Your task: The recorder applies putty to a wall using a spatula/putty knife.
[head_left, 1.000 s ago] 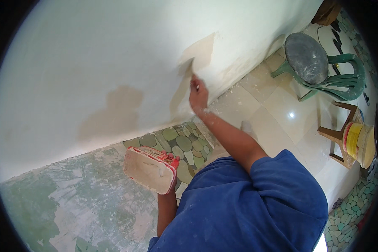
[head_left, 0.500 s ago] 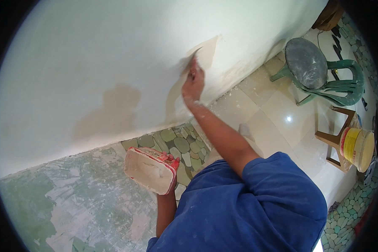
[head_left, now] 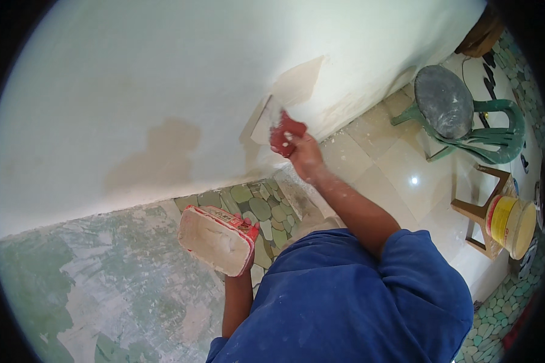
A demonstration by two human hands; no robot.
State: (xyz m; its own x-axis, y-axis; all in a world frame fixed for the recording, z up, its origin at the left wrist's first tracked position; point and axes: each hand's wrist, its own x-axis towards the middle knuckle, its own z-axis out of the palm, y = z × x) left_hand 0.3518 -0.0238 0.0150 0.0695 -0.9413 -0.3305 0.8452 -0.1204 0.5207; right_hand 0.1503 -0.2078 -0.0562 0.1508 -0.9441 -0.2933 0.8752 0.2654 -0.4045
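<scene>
Held in front of the wall, my right hand (head_left: 307,158) is closed round the red handle of a putty knife (head_left: 287,131). The knife's wide blade lies against or very near the white wall (head_left: 133,72); I cannot tell if it touches. Up and to the right of the blade is a beige patch of putty (head_left: 300,80). Lower down, my left hand (head_left: 253,233) grips a red-rimmed rectangular tub (head_left: 215,242) from its right side, fingers over the edge. Pale putty coats the inside of the tub, whose mouth is tilted upward.
Green pebble tiles (head_left: 251,202) and a putty-smeared green floor area (head_left: 121,284) run along the wall's foot. At right stand a green plastic chair (head_left: 496,133) with a round dark top (head_left: 444,100), a brown stool (head_left: 481,209) and a yellow-labelled bucket (head_left: 508,224).
My right hand has come down and away from the upper patch, turning so the red handle and blade show. The beige patch looks wider. My left hand with the tub has hardly moved.
</scene>
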